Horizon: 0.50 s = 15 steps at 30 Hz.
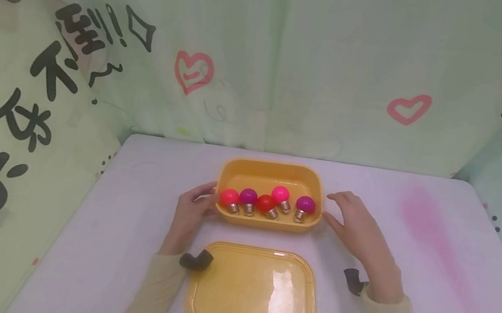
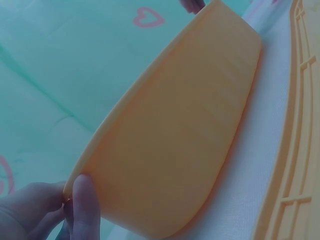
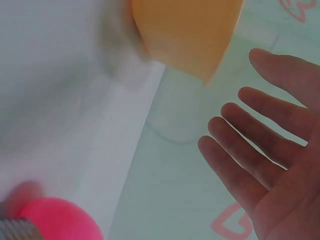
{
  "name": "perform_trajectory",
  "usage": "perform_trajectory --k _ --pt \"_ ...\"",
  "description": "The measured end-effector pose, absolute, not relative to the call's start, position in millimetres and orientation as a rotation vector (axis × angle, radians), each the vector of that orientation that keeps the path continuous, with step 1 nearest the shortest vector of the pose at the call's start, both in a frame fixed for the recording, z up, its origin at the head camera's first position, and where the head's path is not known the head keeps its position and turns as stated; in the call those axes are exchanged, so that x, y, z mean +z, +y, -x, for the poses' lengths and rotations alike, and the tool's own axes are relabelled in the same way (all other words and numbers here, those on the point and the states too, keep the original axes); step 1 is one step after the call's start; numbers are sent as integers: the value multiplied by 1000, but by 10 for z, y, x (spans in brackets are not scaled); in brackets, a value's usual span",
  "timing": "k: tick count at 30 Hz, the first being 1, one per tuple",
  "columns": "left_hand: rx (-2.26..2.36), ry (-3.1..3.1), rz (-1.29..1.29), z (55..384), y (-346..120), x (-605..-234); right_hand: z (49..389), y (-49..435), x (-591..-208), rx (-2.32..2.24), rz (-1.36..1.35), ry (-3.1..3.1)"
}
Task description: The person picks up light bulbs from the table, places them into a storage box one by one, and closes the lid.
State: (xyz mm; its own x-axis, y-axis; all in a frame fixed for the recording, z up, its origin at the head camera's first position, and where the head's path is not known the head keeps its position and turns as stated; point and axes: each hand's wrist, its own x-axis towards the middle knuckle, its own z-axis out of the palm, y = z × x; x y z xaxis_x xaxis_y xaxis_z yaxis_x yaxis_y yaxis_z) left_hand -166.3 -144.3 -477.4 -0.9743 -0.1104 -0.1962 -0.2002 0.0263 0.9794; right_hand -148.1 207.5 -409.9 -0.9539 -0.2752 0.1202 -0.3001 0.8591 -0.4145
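Note:
A yellow plastic box (image 1: 265, 223) stands on the table with several light bulbs in pink, purple and red, such as a purple bulb (image 1: 305, 204), lying along its near side. My left hand (image 1: 194, 213) is at the box's left end; in the left wrist view its thumb and fingers pinch the rim at a corner. Off the right end is my right hand (image 1: 357, 229). In the right wrist view its fingers (image 3: 245, 155) are spread and hold nothing, with the box's wall (image 3: 187, 35) above and a pink bulb (image 3: 62, 220) low at the left.
Nearer to me than the box lies a flat yellow lid (image 1: 251, 297) on the white table (image 1: 106, 243). Pale green cloth (image 1: 306, 78) with drawn hearts and dark lettering hangs at the back and sides. A pink stain (image 1: 439, 233) marks the table's right part.

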Motion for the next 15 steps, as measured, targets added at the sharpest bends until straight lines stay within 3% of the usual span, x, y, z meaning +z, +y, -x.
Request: perform_trajectory --k 15 --pt "2169 2178 322 1666 -1447 -4799 1376 2461 -4245 697 -392 -2994"
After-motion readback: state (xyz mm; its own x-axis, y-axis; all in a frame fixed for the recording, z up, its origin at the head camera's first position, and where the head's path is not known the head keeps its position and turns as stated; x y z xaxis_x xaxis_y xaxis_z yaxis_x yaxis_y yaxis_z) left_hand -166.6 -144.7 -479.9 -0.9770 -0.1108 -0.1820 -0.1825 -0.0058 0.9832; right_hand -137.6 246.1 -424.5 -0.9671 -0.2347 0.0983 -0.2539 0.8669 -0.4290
